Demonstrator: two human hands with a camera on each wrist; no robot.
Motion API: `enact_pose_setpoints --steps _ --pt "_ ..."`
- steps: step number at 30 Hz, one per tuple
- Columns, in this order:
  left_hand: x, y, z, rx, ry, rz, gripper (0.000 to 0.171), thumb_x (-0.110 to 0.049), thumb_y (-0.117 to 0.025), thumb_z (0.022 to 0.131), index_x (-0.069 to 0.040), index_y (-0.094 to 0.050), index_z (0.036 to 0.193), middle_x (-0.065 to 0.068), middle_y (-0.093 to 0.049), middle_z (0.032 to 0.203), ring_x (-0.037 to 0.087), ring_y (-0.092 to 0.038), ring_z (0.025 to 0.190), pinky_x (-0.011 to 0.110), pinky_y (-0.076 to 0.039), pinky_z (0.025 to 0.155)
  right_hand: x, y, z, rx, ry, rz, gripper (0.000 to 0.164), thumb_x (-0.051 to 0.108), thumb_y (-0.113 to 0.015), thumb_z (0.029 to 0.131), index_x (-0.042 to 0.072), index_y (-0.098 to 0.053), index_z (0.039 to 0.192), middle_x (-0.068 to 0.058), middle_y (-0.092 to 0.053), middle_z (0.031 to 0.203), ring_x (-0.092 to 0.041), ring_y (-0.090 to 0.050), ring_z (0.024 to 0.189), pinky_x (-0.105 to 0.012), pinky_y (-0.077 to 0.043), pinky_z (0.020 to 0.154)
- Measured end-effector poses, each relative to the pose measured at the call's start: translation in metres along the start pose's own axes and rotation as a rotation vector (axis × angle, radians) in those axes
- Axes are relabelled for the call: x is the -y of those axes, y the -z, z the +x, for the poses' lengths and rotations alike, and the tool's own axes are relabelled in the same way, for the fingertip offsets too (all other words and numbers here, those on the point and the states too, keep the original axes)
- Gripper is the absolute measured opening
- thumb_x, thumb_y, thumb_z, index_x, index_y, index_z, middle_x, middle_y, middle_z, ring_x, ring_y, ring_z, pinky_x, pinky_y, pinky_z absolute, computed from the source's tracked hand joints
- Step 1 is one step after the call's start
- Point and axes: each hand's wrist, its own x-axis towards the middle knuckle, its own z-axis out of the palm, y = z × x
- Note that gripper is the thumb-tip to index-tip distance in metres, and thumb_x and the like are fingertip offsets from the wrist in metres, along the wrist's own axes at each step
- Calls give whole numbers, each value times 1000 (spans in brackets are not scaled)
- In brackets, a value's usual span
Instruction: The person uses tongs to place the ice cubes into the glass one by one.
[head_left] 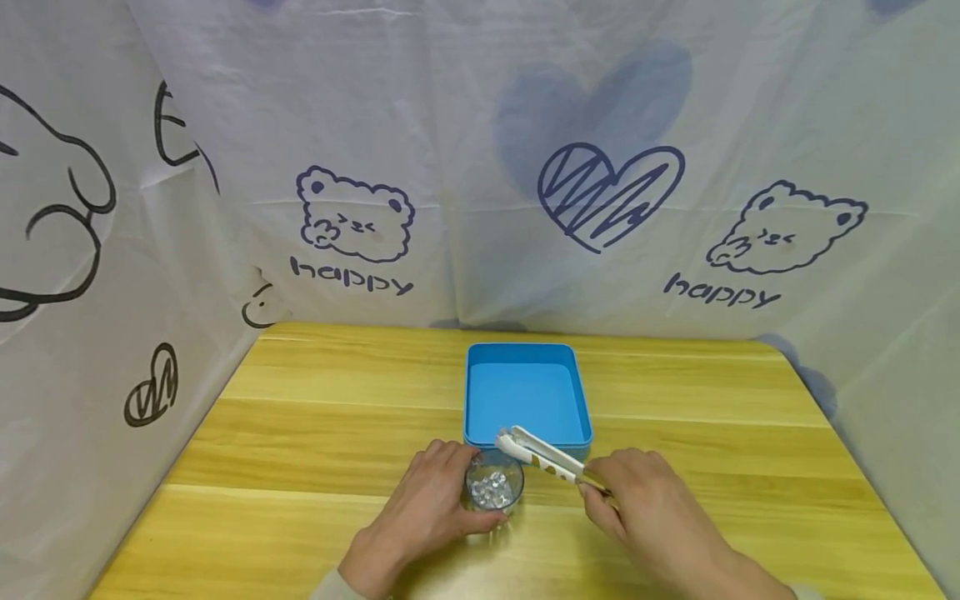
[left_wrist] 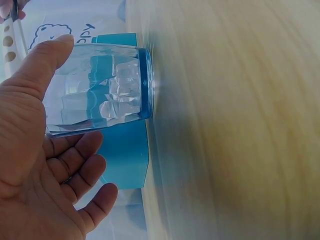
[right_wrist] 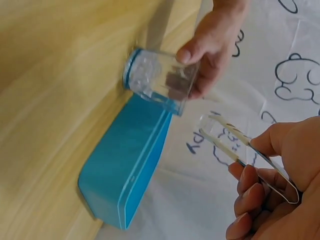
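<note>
My left hand (head_left: 423, 504) grips a clear drinking glass (left_wrist: 75, 87) from its left side, thumb near the rim. The glass stands upright on the table, with several clear, gem-like pieces (head_left: 492, 490) at its bottom. My right hand (head_left: 652, 504) pinches a pair of small tongs (head_left: 551, 463), white with gold spots and a metal bend at the back. Between the tong tips sits one clear piece (right_wrist: 204, 121). These tips are above and just right of the glass rim, overlapping the near edge of a blue box (head_left: 525, 396) in the head view.
The open-topped blue box, with low walls, stands directly beyond the glass. Under everything is a wood-grain table (head_left: 322, 467). A white cloth (head_left: 465, 167) with bear and heart drawings hangs behind and at both sides.
</note>
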Motion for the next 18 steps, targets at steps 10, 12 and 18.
enact_pose_setpoints --steps 10,12,18 --pt "-1 0 0 -3 -3 16 81 -63 -87 75 -10 -64 132 -2 -67 113 15 -55 105 39 -50 94 4 -5 -9 47 39 33 10 19 -81 90 18 -72 95 10 -69 90 -4 -60 82 -31 -53 71" --pt "-1 0 0 2 1 12 81 -63 -87 75 -10 -64 132 -2 -67 113 15 -55 104 39 -50 94 5 -6 -9 48 40 36 10 19 -81 90 19 -72 95 10 -69 91 -4 -60 83 -32 -53 72" --pt "-1 0 -1 -3 -3 11 79 -62 -87 75 -11 -65 130 -3 -67 112 14 -54 104 38 -50 93 6 -9 -10 37 58 31 12 17 -82 88 18 -71 94 7 -70 92 -7 -63 85 -34 -55 76"
